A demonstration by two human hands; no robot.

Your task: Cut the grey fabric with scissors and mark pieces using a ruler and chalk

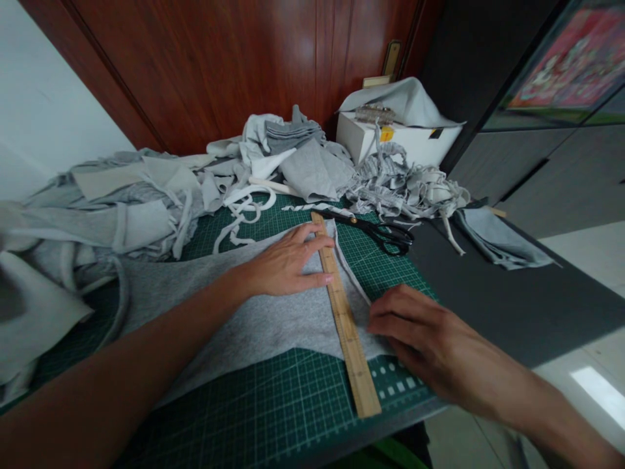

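Pressing 1 wooden ruler [347,319] onto gray fabric [273,319] on the green cutting mat [234,417], left hand's [288,260] fingers spread. Touching the fabric's edge with right hand [424,332], fingers bunched together; can't tell whether pinching.

No legible text. Wooden ruler [346,319]: marks too small to read. White box [415,142]: orange label [387,134], unreadable.

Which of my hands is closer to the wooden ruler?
Your left hand, resting partly across the far half of the wooden ruler. Your right hand is off to its right, by the edge of the gray fabric.
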